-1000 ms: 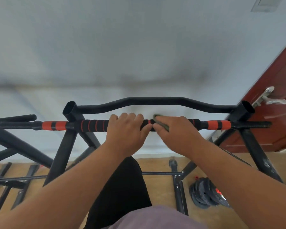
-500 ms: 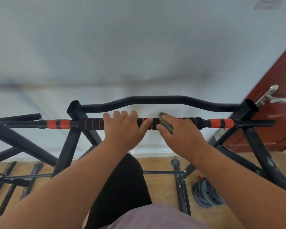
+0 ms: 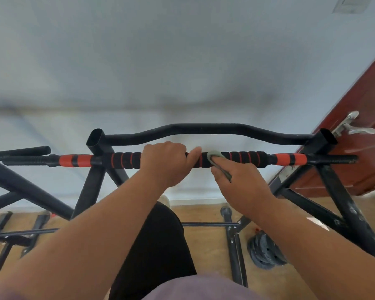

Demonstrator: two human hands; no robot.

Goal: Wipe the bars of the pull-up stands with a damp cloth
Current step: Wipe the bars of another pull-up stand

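Cloth (image 3: 216, 156) (mostly hidden) pinched by right hand (image 3: 243, 187) fingers, left hand (image 3: 167, 165) gripping bar (image 3: 243, 158).

Grey-green cloth (image 3: 216, 156) draped over the horizontal black-and-red foam bar (image 3: 243, 159) — mid-span.

Bare forearms, mauve shirt (image 3: 195, 287), black trousers (image 3: 156, 245), pale shoe (image 3: 164, 199).

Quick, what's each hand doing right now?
Left hand: curled round the padded bar, gripping it.
Right hand: holding the cloth against the bar.
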